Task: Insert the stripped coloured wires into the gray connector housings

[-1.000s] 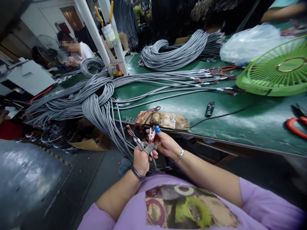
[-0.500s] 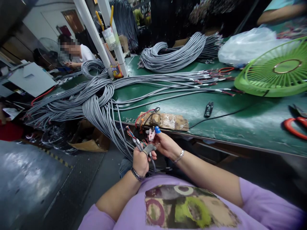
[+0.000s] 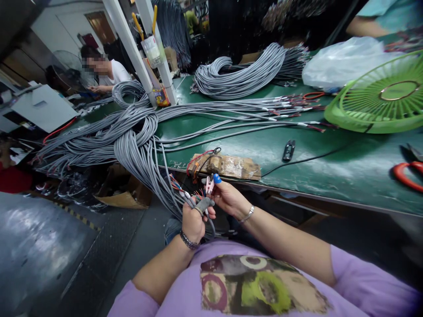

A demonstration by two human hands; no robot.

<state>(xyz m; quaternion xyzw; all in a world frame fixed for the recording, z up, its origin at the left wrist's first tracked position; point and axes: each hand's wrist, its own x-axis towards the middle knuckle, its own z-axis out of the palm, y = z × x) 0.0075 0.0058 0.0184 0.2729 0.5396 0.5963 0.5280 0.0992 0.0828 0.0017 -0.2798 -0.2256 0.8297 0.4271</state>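
Note:
My left hand (image 3: 192, 222) is closed around the ends of grey cables (image 3: 185, 196) whose stripped coloured wires stick up past my fingers. One finger wears a grey cot. My right hand (image 3: 228, 198), with a blue cot on one fingertip, pinches a small metal clip (image 3: 209, 185) right beside those wire ends. Both hands hover just below the front edge of the green table (image 3: 297, 171).
A big bundle of grey cables (image 3: 132, 136) hangs over the table's left edge. A taped block with red wires (image 3: 228, 166) lies near the edge. Small black cutters (image 3: 288, 150), a green fan (image 3: 380, 97), red-handled pliers (image 3: 408, 174) and a plastic bag (image 3: 343, 59) lie further right. Another person (image 3: 102, 70) sits at far left.
The cable ends in my left hand have tilted slightly to the left. Both hands stay in nearly the same place.

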